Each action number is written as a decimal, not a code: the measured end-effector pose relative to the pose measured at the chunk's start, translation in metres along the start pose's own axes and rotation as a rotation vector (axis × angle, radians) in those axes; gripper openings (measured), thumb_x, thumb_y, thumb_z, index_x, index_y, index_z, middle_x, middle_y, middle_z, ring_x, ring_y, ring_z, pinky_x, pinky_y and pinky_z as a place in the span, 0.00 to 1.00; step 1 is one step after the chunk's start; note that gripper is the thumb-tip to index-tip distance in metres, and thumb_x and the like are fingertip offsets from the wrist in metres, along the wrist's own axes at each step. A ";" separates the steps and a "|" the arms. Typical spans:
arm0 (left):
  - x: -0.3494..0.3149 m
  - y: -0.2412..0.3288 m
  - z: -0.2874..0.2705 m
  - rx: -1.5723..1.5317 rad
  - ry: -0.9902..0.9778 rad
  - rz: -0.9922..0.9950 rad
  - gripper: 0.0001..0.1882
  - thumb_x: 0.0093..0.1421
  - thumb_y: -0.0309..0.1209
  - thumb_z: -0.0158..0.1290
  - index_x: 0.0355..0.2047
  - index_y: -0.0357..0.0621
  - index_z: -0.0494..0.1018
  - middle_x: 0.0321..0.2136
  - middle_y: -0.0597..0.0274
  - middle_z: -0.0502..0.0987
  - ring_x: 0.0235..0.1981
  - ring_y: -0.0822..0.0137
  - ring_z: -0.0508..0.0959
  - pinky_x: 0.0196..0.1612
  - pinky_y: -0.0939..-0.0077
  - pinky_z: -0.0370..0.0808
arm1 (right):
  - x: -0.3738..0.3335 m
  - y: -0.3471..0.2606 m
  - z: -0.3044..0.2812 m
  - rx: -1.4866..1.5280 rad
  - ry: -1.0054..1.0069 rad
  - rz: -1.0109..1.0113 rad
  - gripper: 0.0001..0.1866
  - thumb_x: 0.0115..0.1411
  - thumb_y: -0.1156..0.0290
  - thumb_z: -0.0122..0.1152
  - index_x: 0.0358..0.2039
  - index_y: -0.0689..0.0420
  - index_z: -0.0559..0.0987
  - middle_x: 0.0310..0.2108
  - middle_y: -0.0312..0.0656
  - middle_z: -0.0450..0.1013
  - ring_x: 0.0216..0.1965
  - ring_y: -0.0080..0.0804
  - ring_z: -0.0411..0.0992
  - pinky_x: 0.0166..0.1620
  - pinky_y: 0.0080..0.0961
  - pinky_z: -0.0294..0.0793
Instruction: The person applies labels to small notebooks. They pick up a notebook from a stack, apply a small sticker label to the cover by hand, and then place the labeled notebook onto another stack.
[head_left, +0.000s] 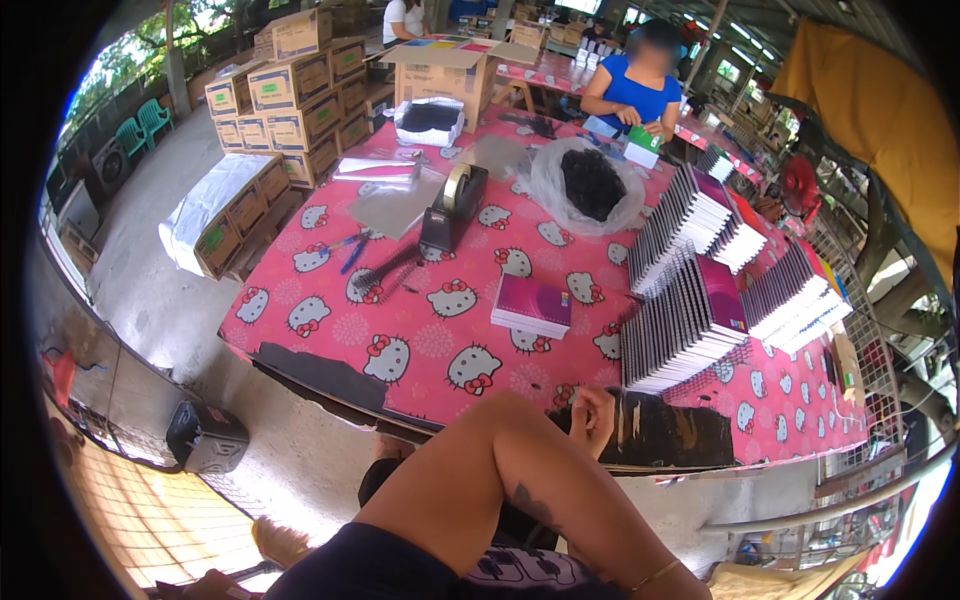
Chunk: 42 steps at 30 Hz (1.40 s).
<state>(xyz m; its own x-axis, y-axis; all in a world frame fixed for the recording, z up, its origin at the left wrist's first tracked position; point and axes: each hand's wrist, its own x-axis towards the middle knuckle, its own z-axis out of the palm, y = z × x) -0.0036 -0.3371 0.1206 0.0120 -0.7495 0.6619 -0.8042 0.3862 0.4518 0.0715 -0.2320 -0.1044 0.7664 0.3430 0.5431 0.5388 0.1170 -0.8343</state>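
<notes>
My bare left arm (430,490) comes out of a navy sleeve and bends at the elbow close to the table's near edge. Its forearm runs back to the lower right, and the hand lies outside the picture. My right hand (592,420) is at the near table edge, its fingers curled in; whether they hold anything is hidden. Just beyond it on the right stands a row of spiral-bound notebooks (665,335) with purple covers. A short stack of purple-covered notebooks (530,305) lies flat in front of me.
The pink patterned table (450,345) carries a tape dispenser (453,210), blue-handled pliers (355,252), black spiral coils (390,270) and a plastic bag (630,205) of black material. More notebooks (795,300) stand right. A person in blue (640,95) handles cards opposite. Cartons (290,90) are stacked left.
</notes>
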 end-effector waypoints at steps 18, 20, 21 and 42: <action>-0.009 0.003 0.000 -0.040 0.011 0.013 0.18 0.60 0.44 0.51 0.40 0.43 0.78 0.38 0.51 0.77 0.45 0.56 0.75 0.53 0.46 0.62 | 0.002 -0.008 -0.004 -0.050 0.013 0.049 0.05 0.64 0.80 0.57 0.40 0.59 0.79 0.40 0.39 0.73 0.37 0.25 0.69 0.40 0.21 0.68; -0.011 0.003 0.000 -0.047 0.020 0.012 0.18 0.60 0.44 0.51 0.40 0.43 0.78 0.39 0.51 0.77 0.45 0.56 0.75 0.54 0.46 0.62 | 0.001 -0.009 -0.003 -0.053 -0.007 0.040 0.05 0.64 0.79 0.57 0.40 0.59 0.79 0.41 0.39 0.73 0.37 0.25 0.69 0.40 0.21 0.69; -0.011 0.003 -0.002 -0.039 0.014 0.013 0.18 0.60 0.44 0.51 0.40 0.43 0.78 0.39 0.51 0.77 0.45 0.56 0.75 0.54 0.46 0.62 | 0.002 -0.009 -0.004 -0.067 -0.005 0.027 0.05 0.65 0.79 0.57 0.40 0.59 0.79 0.41 0.39 0.73 0.37 0.25 0.69 0.40 0.21 0.69; -0.019 0.005 -0.005 -0.041 0.010 0.008 0.18 0.62 0.43 0.50 0.41 0.43 0.78 0.43 0.51 0.78 0.50 0.57 0.75 0.58 0.44 0.59 | 0.002 -0.010 -0.002 -0.048 0.008 0.052 0.05 0.65 0.79 0.58 0.40 0.60 0.79 0.42 0.41 0.73 0.38 0.26 0.71 0.41 0.21 0.70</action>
<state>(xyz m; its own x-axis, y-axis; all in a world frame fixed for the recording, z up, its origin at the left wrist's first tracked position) -0.0054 -0.3186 0.1134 0.0115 -0.7407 0.6718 -0.7794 0.4142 0.4700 0.0679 -0.2346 -0.0945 0.7963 0.3400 0.5003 0.5145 0.0544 -0.8558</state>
